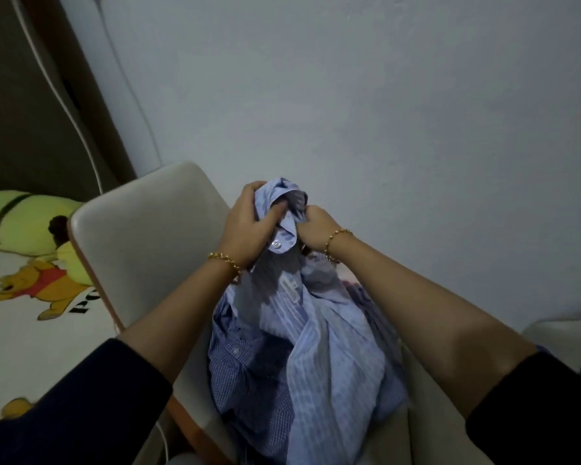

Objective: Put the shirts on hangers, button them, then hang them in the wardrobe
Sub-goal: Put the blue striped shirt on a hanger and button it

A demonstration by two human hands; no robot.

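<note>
A light blue striped shirt [329, 330] is lifted up from a cream armchair [141, 236], its body hanging down in folds. My left hand [249, 223] grips the bunched collar end from the left, thumb pressed into the cloth. My right hand [312, 226] clutches the same bunch from the right. A white button [276, 244] shows just below my left thumb. Under the striped shirt a darker blue checked shirt [249, 374] lies crumpled on the seat. No hanger is visible.
A pale wall [383, 95] fills the view ahead. At left is a bed [24, 330] with a cartoon bear sheet and a yellow-green pillow [24, 223]. A white cable [64, 105] runs down a dark panel at the upper left. Another cream cushion edge [564, 333] shows at right.
</note>
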